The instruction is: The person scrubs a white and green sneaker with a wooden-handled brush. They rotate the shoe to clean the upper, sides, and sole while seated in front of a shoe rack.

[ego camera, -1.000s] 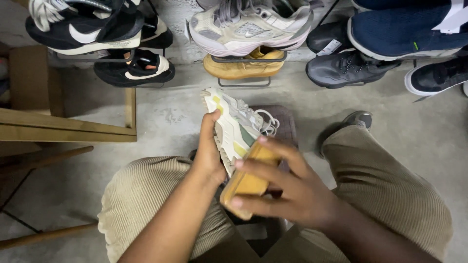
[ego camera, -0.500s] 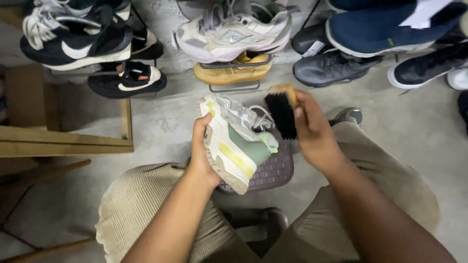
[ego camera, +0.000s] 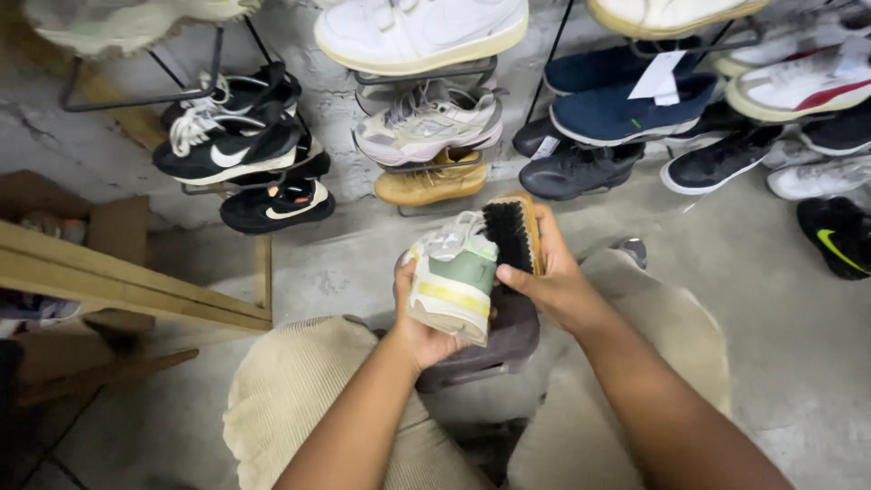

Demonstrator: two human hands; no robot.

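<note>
My left hand [ego camera: 419,328] grips a cream, green and yellow sneaker [ego camera: 454,275] from below, heel end towards me, over my lap. In my right hand [ego camera: 552,281] I hold a wooden-backed brush with black bristles [ego camera: 510,234], its bristles facing the sneaker's right side, close to or touching it. Under the sneaker stands a dark brown woven plastic stool [ego camera: 497,343] between my knees in beige ribbed trousers [ego camera: 290,390].
Wire racks on the cracked wall carry many shoes: black sneakers [ego camera: 231,145], a grey pair [ego camera: 428,122] above a tan shoe [ego camera: 431,184], navy [ego camera: 626,109] and black ones [ego camera: 581,171]. More shoes lie on the concrete floor at right [ego camera: 839,231]. A wooden frame [ego camera: 127,286] stands left.
The camera tilted up, showing more of the racks. My right hand brought the brush from apart back against the sneaker, which my left hand turned heel-on.
</note>
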